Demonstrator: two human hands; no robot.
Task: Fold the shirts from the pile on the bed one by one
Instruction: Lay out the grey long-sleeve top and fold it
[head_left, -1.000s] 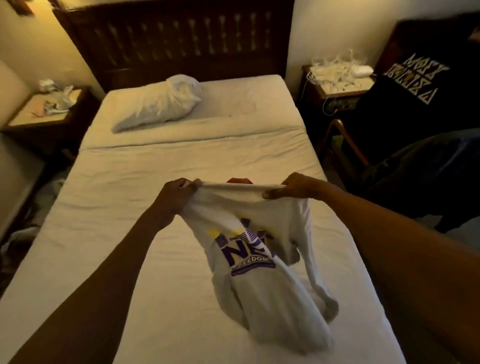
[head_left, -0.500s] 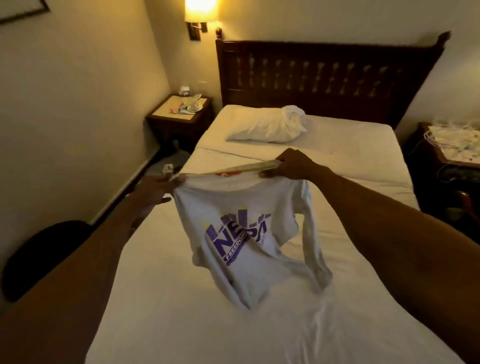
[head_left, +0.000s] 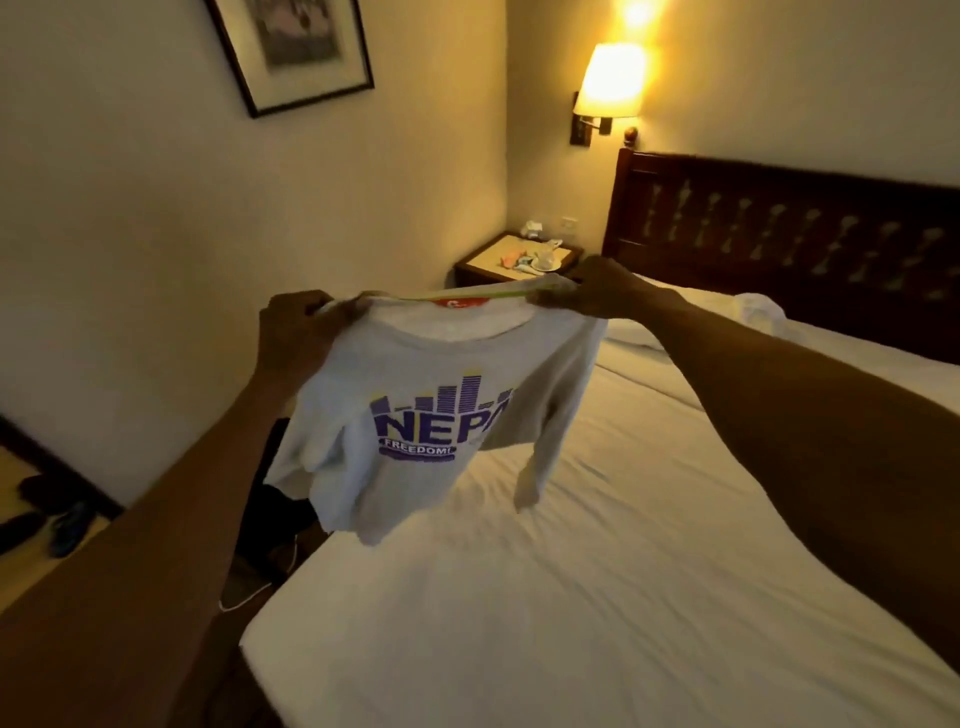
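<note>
A white T-shirt (head_left: 415, 374) with a purple and yellow print hangs in the air over the left edge of the bed (head_left: 597, 597). My left hand (head_left: 296, 332) grips its left shoulder. My right hand (head_left: 592, 288) grips its right shoulder, so the neckline is stretched between them with a red label showing. One sleeve dangles at the right. The shirt's lower hem hangs free just above the sheet. No pile of shirts is in view.
A dark wooden headboard (head_left: 789, 234) and a pillow (head_left: 761, 312) are at the far right. A nightstand (head_left: 519, 260) with small items stands in the corner under a lit wall lamp (head_left: 610, 83). Shoes (head_left: 47, 519) lie on the floor at left.
Both hands lifted the shirt clear of the sheet and swung it left toward the bed's left edge. My view turned left with it; the chair and right nightstand left the frame.
</note>
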